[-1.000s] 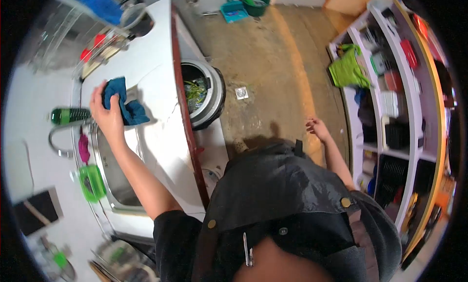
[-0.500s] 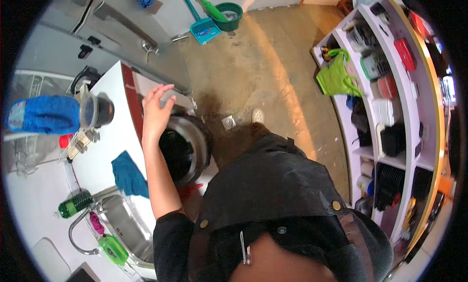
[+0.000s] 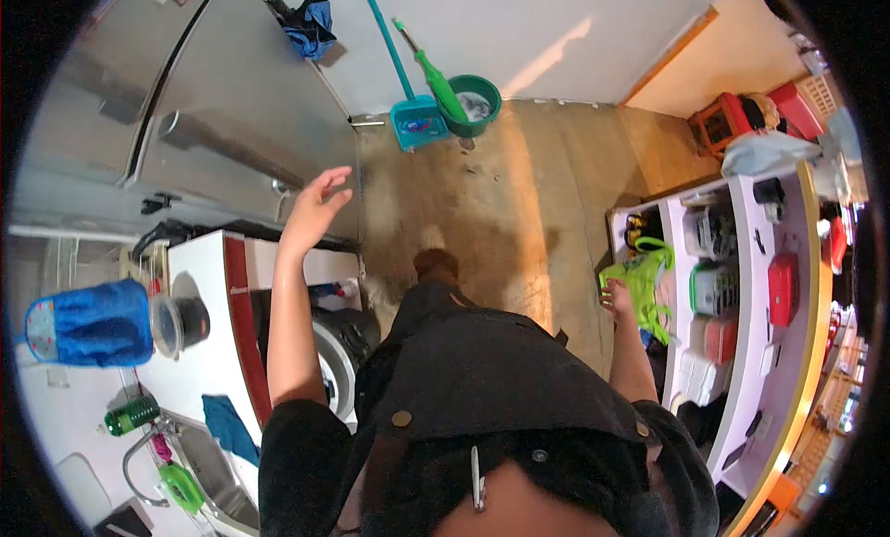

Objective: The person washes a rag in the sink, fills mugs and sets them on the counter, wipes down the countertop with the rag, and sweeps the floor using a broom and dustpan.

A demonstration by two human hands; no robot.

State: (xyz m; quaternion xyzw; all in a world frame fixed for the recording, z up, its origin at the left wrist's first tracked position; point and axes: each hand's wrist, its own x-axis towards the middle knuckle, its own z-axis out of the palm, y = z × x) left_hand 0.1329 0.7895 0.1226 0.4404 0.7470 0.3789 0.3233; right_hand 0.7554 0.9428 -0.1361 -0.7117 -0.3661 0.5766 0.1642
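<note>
My left hand (image 3: 317, 210) is stretched forward in the air with its fingers apart and nothing in them. It is in front of the steel refrigerator (image 3: 232, 120), beyond the corner of the white counter (image 3: 199, 263). Below my left forearm stands a dark round bin with a grey rim (image 3: 341, 365), partly hidden by the arm. My right hand (image 3: 617, 299) hangs by the shelf unit, just in front of a lime-green bag (image 3: 656, 268). Its fingers look loosely spread and appear empty; I cannot tell whether they touch the bag.
Against the far wall are a teal dustpan (image 3: 419, 124), a green-handled brush or mop (image 3: 440, 83) and a green bucket (image 3: 484, 106). The purple-white shelves (image 3: 742, 324) at right hold boxes. At left are a sink (image 3: 209, 463), teal cloth (image 3: 229, 428) and blue towel (image 3: 93, 324).
My view has moved forward across the floor, toward the dustpan and bucket. My left hand has passed beyond the counter's corner. My right hand has come into view by the green bag.
</note>
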